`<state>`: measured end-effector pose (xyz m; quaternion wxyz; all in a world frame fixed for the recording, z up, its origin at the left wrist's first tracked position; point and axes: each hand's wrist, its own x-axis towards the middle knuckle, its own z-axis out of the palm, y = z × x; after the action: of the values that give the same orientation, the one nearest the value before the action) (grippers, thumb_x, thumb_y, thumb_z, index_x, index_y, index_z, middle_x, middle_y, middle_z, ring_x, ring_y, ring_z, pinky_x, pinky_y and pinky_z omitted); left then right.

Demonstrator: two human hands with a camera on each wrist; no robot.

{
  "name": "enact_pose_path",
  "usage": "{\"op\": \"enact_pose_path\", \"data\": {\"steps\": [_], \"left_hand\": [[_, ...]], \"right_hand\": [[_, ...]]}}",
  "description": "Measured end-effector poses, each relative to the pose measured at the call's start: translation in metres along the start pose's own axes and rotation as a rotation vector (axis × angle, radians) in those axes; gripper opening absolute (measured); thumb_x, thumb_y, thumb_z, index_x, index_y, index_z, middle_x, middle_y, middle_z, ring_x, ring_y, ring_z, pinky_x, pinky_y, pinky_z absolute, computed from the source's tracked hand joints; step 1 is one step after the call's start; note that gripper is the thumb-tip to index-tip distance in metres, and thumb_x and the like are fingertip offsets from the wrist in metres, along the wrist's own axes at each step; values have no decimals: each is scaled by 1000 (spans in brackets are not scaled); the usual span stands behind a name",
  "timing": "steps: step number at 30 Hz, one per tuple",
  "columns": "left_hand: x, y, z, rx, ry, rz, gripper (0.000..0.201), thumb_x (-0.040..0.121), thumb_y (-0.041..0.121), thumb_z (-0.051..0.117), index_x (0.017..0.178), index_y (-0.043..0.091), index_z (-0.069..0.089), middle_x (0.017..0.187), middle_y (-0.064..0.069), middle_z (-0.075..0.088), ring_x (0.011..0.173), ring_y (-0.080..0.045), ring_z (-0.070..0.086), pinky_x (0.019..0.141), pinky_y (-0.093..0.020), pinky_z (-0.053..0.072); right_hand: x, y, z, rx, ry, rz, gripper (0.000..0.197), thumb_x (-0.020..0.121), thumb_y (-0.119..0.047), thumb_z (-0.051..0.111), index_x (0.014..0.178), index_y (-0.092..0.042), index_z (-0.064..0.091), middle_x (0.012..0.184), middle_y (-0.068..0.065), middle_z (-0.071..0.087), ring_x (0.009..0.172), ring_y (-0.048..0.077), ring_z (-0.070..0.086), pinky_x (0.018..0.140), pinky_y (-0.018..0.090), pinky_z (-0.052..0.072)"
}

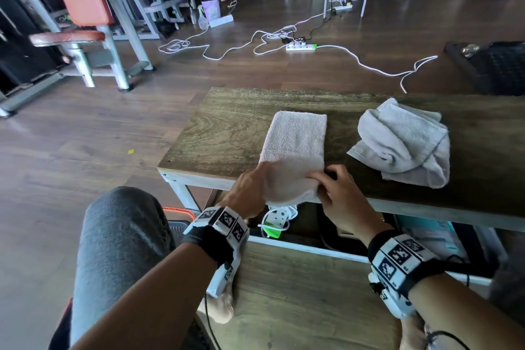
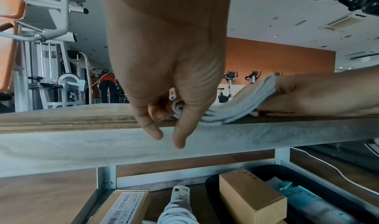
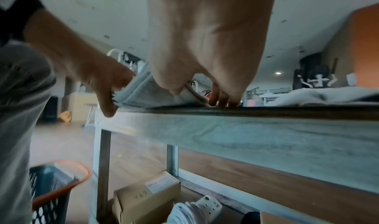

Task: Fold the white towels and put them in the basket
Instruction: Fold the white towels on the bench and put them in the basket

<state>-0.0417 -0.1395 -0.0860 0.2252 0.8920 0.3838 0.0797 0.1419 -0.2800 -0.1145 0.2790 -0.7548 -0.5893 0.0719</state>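
A white towel (image 1: pixel 295 145), folded into a long strip, lies on the wooden table (image 1: pixel 227 128) with its near end at the front edge. My left hand (image 1: pixel 252 187) pinches the near left corner; in the left wrist view the left hand (image 2: pixel 164 114) has the towel's layered edge (image 2: pixel 235 109) between thumb and fingers. My right hand (image 1: pixel 326 183) grips the near right corner, thumb on top of the towel (image 3: pixel 147 94) and fingers (image 3: pixel 223 101) at its underside. A second, crumpled towel (image 1: pixel 406 142) lies to the right. The dark basket with an orange rim (image 3: pixel 51 183) stands on the floor at my left.
Under the table are cardboard boxes (image 2: pixel 250 195) and a coiled power strip (image 1: pixel 277 220). White cables and a power strip (image 1: pixel 301 47) trail over the floor beyond. A gym machine (image 1: pixel 91 23) stands far left, a black bag (image 1: pixel 497 68) far right. My grey-clad knee (image 1: pixel 122 236) is beside the table's left leg.
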Motion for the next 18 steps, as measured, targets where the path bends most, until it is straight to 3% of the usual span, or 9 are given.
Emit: {"op": "enact_pose_path", "data": {"steps": [2, 4, 6, 8, 10, 12, 14, 16, 18], "left_hand": [[3, -4, -6, -56, 72, 62, 46, 86, -8, 55, 128, 10, 58, 110, -10, 69, 90, -22, 69, 73, -21, 55], [4, -5, -13, -131, 213, 157, 29, 80, -7, 62, 105, 5, 71, 96, -14, 70, 84, -26, 68, 71, -32, 58], [2, -8, -16, -283, 308, 205, 14, 76, -2, 67, 88, 5, 68, 88, -16, 66, 81, -23, 63, 72, -39, 56], [-2, -6, -20, -585, 255, 139, 12, 85, 6, 64, 97, 8, 64, 98, -9, 69, 86, -13, 66, 78, -31, 56], [-2, -8, -22, -696, 199, 60, 16, 94, 24, 58, 105, 15, 67, 101, -1, 73, 89, -8, 67, 81, -32, 54], [0, -11, -19, -680, 200, 13, 27, 95, 40, 53, 99, 16, 65, 92, -3, 72, 80, -13, 64, 72, -37, 53], [5, -10, -14, -550, 234, -22, 33, 94, 46, 49, 90, 15, 58, 82, -4, 68, 72, -20, 61, 63, -38, 48], [13, -5, -12, -441, 266, -71, 32, 96, 44, 48, 80, 16, 52, 69, 1, 59, 63, -17, 54, 55, -34, 39], [26, 2, -12, -395, 283, -122, 35, 97, 44, 48, 78, 15, 51, 65, 3, 54, 61, -16, 50, 53, -30, 33]], "right_hand": [[2, 1, -3, 89, 37, 20, 33, 93, -32, 52, 121, -21, 66, 130, 9, 44, 123, 31, 47, 107, 37, 41], [3, -1, -8, 125, 56, -26, 24, 96, -24, 59, 115, -13, 68, 139, 7, 45, 135, 24, 38, 109, 19, 29], [2, -7, -17, 230, 82, -69, 16, 98, -19, 59, 106, -10, 68, 122, -2, 58, 123, 13, 49, 99, 9, 34], [1, -18, -30, 393, 46, 1, 20, 101, -23, 54, 88, -11, 64, 74, -10, 56, 74, 3, 53, 67, 16, 41], [2, -26, -37, 528, -6, 103, 35, 102, -28, 51, 71, -14, 48, 55, -12, 40, 53, 1, 36, 52, 19, 29], [4, -27, -38, 558, 4, 149, 39, 103, -29, 51, 66, -18, 41, 52, -15, 41, 49, 1, 37, 49, 17, 28], [9, -26, -34, 523, -17, 209, 37, 102, -35, 51, 71, -15, 50, 61, -13, 53, 57, -1, 51, 52, 17, 36], [15, -22, -27, 524, -48, 314, 37, 101, -45, 49, 85, -14, 61, 81, -7, 65, 77, 8, 65, 63, 29, 54], [18, -20, -23, 554, -44, 414, 36, 99, -50, 48, 91, -19, 63, 93, -2, 68, 87, 16, 69, 73, 44, 61]]}}
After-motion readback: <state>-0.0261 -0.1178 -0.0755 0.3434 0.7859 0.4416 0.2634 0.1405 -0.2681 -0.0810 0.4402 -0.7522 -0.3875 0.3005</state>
